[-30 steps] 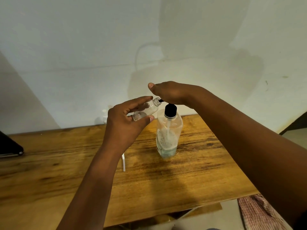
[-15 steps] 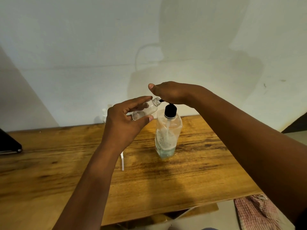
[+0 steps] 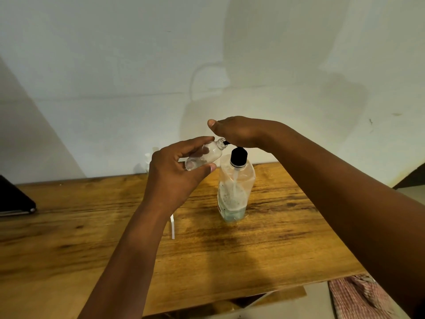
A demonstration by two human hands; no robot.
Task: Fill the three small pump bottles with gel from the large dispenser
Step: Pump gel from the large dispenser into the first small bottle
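Note:
The large clear dispenser [image 3: 234, 192] stands upright on the wooden table [image 3: 287, 238], with a black pump collar and a little bluish gel at its bottom. My right hand [image 3: 239, 132] lies flat on top of its pump head, covering it. My left hand [image 3: 174, 173] holds a small clear bottle [image 3: 204, 155], uncapped and tilted, its open neck touching the black nozzle under my right hand. A white pump top with its tube [image 3: 172, 226] lies on the table beside my left wrist. Other small white bottles [image 3: 150, 157] are partly hidden behind my left hand.
A dark flat object [image 3: 13, 199] lies at the table's left edge. A white wall rises right behind the table. A red checked cloth [image 3: 358, 298] lies on the floor past the table's front right corner.
Nothing in the hands or bottles has visibly moved; only the view has shifted slightly.

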